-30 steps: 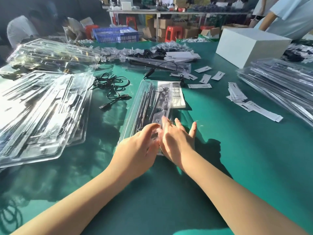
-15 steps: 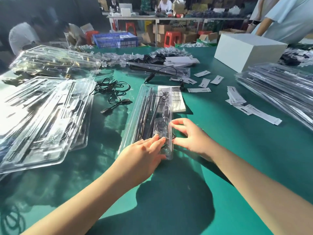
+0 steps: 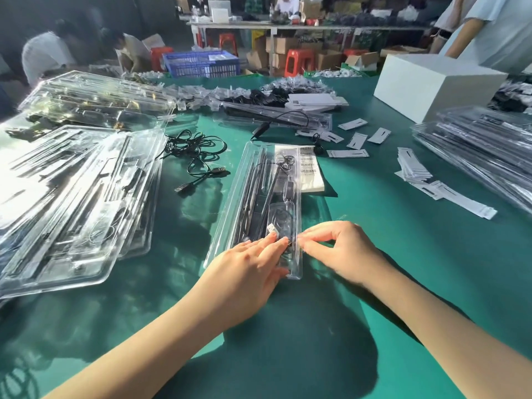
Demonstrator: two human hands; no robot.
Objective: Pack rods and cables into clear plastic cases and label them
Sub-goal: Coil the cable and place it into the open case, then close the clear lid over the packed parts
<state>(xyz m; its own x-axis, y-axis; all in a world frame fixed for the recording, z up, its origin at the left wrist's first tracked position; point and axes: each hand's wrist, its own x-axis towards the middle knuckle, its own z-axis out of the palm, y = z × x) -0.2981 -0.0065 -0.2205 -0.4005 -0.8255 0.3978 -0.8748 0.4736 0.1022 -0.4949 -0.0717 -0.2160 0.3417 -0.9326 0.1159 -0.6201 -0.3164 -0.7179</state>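
Here we have one clear plastic case [image 3: 256, 203] lying lengthwise on the green table [image 3: 403, 254], right in front of us, with dark rods [image 3: 254, 194] and a coiled black cable [image 3: 283, 162] inside; how many rods there are we cannot tell. Our left hand [image 3: 247, 269] rests flat on the near end of the case, fingers straight and pressing on it. Our right hand [image 3: 339, 249] sits just beside the case's near right edge, thumb and forefinger pinched together at that edge; whether they hold anything we cannot tell. One white label sheet [image 3: 311, 168] with barcodes lies touching the case's far right side. To the left, a tangle of loose black cables [image 3: 195, 156] lies beside two heaps of clear cases [image 3: 72, 182], and one more stack [image 3: 483, 156] sits at the right. Small white tags [image 3: 414, 168] are scattered between, near one white box [image 3: 434, 82].
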